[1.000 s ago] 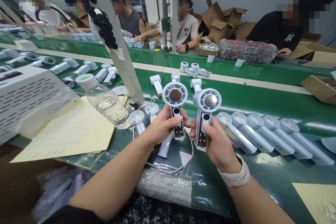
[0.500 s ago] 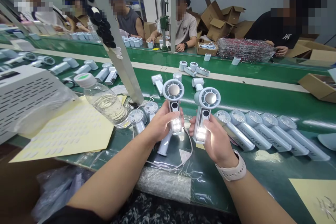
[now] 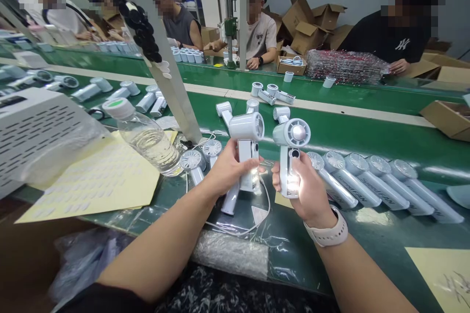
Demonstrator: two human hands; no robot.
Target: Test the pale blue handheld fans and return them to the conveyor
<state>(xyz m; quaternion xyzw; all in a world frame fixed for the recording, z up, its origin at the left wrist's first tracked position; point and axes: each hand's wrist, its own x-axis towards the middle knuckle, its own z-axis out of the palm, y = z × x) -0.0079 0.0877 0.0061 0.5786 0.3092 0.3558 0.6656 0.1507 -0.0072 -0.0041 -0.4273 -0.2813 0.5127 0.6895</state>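
Turned sideways since 0.5 s ago: left fan [image 3: 246, 129] in L hand [image 3: 225, 172], right fan [image 3: 293, 133] in R hand [image 3: 310, 191], both clasped by handle, lit, above belt [image 3: 348, 132]. I'd grip low, keep lights uncovered.

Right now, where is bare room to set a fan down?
Bare belt lies between the row of fans and the cream strip, also between that row and the right yellow sheet. Crowded around the left hand: cable, loose fans, bottle.

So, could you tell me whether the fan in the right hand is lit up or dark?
Lit: a bright white glow shows on the handle of the fan in the right hand, beside the thumb.
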